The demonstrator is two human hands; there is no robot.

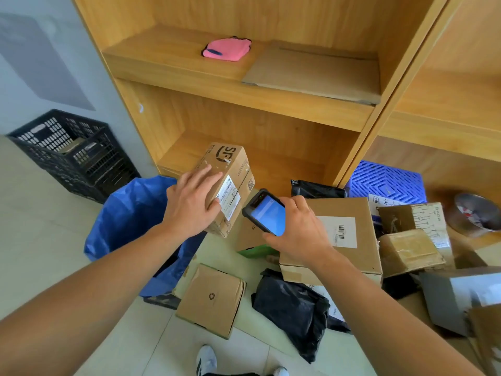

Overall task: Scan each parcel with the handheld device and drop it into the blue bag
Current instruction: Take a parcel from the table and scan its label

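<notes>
Scanning now: left hand point(189, 204) clasps SF carton point(230, 169) just right of blue bag point(127, 215); right hand point(301, 232) grips handheld scanner point(267, 213). Next, likely: swing carton over bag, release.

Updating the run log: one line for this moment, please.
left hand grips SF box by blue bag | right hand holds scanner near label | stage: scan
</notes>
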